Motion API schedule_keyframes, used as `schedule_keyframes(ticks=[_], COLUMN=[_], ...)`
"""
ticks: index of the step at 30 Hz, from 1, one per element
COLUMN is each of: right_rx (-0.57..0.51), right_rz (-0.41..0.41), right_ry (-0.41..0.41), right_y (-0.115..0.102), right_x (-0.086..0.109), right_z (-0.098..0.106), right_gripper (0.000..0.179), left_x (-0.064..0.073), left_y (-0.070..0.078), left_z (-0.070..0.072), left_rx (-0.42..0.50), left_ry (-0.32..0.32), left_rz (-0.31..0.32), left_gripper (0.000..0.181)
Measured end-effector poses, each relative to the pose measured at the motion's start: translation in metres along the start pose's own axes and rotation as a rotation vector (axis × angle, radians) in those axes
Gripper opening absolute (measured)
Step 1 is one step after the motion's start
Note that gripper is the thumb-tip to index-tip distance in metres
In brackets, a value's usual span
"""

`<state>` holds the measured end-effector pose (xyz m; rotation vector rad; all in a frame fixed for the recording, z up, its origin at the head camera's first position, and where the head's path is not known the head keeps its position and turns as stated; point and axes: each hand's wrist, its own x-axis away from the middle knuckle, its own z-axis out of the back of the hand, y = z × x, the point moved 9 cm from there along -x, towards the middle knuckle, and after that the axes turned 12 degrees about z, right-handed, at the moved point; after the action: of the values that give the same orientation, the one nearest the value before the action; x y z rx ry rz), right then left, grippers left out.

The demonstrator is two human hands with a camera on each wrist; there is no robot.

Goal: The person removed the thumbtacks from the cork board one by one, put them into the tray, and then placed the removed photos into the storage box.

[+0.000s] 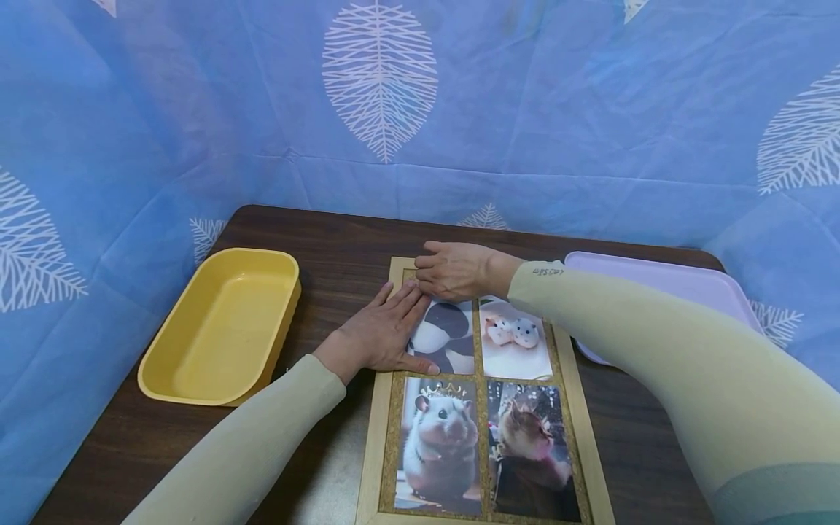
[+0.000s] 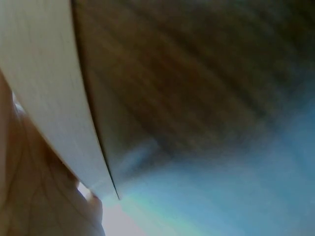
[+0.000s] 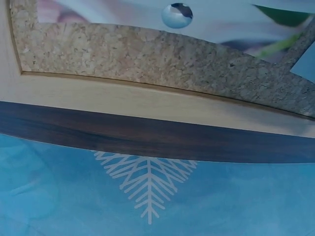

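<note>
A wood-framed cork board (image 1: 373,467) lies on the table with several photos on it. My left hand (image 1: 377,328) lies spread over the left edge, its thumb on the upper-left photo (image 1: 449,339), which has black and white rounded shapes. Just above, my right hand (image 1: 456,270) bends its fingers down at that photo's top left corner, close to the left fingertips; I cannot tell what is between them. The left wrist view has the left palm (image 2: 44,191) under the wooden edge (image 2: 54,88). In the right wrist view, a round shiny spot (image 3: 177,15) shows on a photo over bare cork (image 3: 123,49).
Left of the board stands a yellow tray (image 1: 226,328). A lilac tray (image 1: 663,284) sits at the right, partly behind the right sleeve. Other photos are a pair of hamsters (image 1: 515,339), a crowned hamster (image 1: 440,445) and a darker crowned animal (image 1: 528,437). Blue leaf-patterned cloth (image 1: 492,109) hangs behind the table.
</note>
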<state>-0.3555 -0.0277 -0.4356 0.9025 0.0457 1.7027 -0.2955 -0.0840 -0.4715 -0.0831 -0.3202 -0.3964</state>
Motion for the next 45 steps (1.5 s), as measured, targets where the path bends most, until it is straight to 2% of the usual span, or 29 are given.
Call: schedule_keyframes(ticks=[12,24,33,45], right_rx=[-0.060,-0.061,0.041,0.156], right_rz=[-0.020,-0.038,-0.108,-0.241], right_ry=[0.055,0.135,0.283,0.539], right_y=[-0.001,-0.004,-0.011,-0.019], right_x=[0.001,0.005,0.012,0.025], right_z=[0.004,0.008,0.014,0.025], right_gripper=[0.034,0.033,0.034,0.027], left_x=[0.001,0.001,0.001,0.001], left_y=[0.000,0.001,0.001,0.001], left_z=[0.000,0.000,0.000,-0.001], left_rx=[-0.008,-0.001,0.004,0.009], left_ry=[-0.001,-0.007,-0.001,-0.005], left_rz=[0.001,0.007,0.004,0.009], left_gripper=[0.124,0.122,0.122,0.122])
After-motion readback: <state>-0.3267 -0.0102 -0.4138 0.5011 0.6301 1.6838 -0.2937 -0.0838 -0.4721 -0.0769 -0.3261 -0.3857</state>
